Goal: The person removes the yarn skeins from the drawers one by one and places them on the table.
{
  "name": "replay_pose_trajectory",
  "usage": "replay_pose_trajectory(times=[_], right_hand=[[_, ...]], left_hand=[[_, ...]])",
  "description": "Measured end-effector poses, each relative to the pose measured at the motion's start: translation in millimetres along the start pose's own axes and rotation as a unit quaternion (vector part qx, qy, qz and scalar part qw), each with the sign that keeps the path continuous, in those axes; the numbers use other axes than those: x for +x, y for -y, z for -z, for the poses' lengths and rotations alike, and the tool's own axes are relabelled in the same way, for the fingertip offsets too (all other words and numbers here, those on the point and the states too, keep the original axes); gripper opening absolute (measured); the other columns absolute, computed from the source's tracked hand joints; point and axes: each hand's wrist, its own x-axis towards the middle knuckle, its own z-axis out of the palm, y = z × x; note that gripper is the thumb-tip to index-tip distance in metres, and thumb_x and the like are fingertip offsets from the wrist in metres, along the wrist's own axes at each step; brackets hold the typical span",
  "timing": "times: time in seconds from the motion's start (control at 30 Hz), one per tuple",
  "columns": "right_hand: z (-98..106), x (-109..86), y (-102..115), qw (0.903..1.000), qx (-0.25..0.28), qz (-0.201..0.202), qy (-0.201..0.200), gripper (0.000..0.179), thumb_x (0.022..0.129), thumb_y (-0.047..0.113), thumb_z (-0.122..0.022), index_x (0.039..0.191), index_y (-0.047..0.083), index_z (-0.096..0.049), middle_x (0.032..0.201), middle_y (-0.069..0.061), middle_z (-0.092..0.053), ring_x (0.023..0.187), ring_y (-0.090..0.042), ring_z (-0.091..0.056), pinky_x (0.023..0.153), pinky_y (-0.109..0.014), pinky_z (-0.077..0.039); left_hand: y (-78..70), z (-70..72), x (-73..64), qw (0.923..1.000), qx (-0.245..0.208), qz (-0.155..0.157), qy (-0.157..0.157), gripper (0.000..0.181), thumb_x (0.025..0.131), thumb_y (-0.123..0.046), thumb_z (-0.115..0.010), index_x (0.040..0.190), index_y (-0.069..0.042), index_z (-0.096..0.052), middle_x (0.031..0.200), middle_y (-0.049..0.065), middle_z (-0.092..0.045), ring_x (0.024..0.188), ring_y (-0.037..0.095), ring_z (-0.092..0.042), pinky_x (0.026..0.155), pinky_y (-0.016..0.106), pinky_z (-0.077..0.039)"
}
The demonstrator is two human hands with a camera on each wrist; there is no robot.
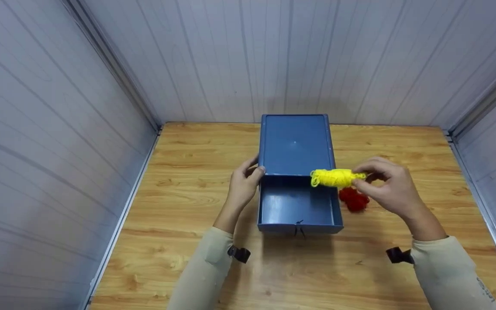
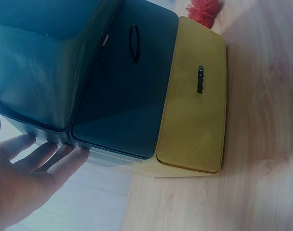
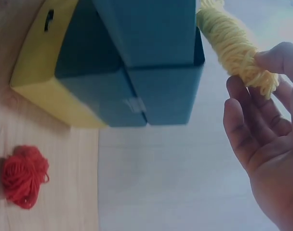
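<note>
Head view showed the right hand (image 1: 388, 185) pinching yellow yarn (image 1: 334, 178) at the two o'clock corner of the drawer (image 1: 295, 207), red yarn (image 1: 354, 199) on the desk (image 1: 192, 193) at its three o'clock. The left hand (image 1: 243, 185) touched the cabinet (image 1: 296, 144) at nine o'clock, fingers (image 2: 69, 166) extended.

Head view overlooks cabinet (image 1: 295, 144) (wrists nearer)
</note>
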Motion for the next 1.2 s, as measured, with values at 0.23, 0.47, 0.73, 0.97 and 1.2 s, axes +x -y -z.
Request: replay_pose_trajectory(times=[0.23,0.47,0.73,0.97,1.2], right_hand=[[23.1,-2.1,-13.9,0.9982,-0.019,-0.028,-0.049,0.020,0.084,-0.007,-0.079,0.103,0.001,-0.076,0.103,-0.015,-0.071,0.084,-0.003,-0.066,0.074,-0.010,-0.054],[34.8,-8.0,-44.3,0.9931,-0.029,-0.076,-0.084,0.021,0.085,-0.004,-0.079,0.105,-0.001,-0.076,0.104,-0.010,-0.072,0.083,0.001,-0.064,0.071,-0.007,-0.052],[35.8,-24.0,-82.1,0.9836,-0.043,-0.140,-0.105,0.024,0.089,0.007,-0.080,0.110,-0.001,-0.075,0.104,0.006,-0.072,0.084,0.003,-0.062,0.070,-0.006,-0.052],[35.9,-41.3,-106.0,0.9736,-0.045,-0.192,-0.115,0.031,0.091,0.017,-0.079,0.116,-0.001,-0.074,0.109,0.007,-0.071,0.092,0.007,-0.062,0.075,-0.005,-0.052],[33.8,-57.2,-131.0,0.9559,-0.046,-0.264,-0.119,0.039,0.093,0.027,-0.077,0.121,0.000,-0.072,0.101,0.022,-0.063,0.088,0.010,-0.062,0.070,-0.008,-0.054]], left_hand=[[0.0,0.4,1.2,1.0000,0.002,0.001,-0.004,0.051,0.098,-0.017,-0.062,0.148,-0.009,-0.055,0.145,0.016,-0.059,0.127,0.031,-0.063,0.099,0.043,-0.057],[0.3,0.5,0.9,1.0000,0.003,-0.001,-0.004,0.051,0.097,-0.017,-0.062,0.147,-0.009,-0.056,0.144,0.016,-0.060,0.127,0.031,-0.063,0.100,0.042,-0.057],[-0.3,0.0,0.1,1.0000,-0.005,-0.003,0.008,0.051,0.098,-0.016,-0.059,0.148,-0.008,-0.055,0.143,0.016,-0.060,0.123,0.030,-0.064,0.099,0.041,-0.057],[-1.2,-1.5,-0.3,1.0000,-0.008,0.004,0.001,0.052,0.098,-0.015,-0.060,0.149,-0.007,-0.054,0.145,0.019,-0.058,0.126,0.032,-0.063,0.099,0.042,-0.057],[-1.3,-2.0,-0.1,1.0000,0.003,0.003,0.000,0.049,0.098,-0.018,-0.061,0.147,-0.013,-0.058,0.142,0.014,-0.062,0.125,0.027,-0.064,0.098,0.040,-0.058]])
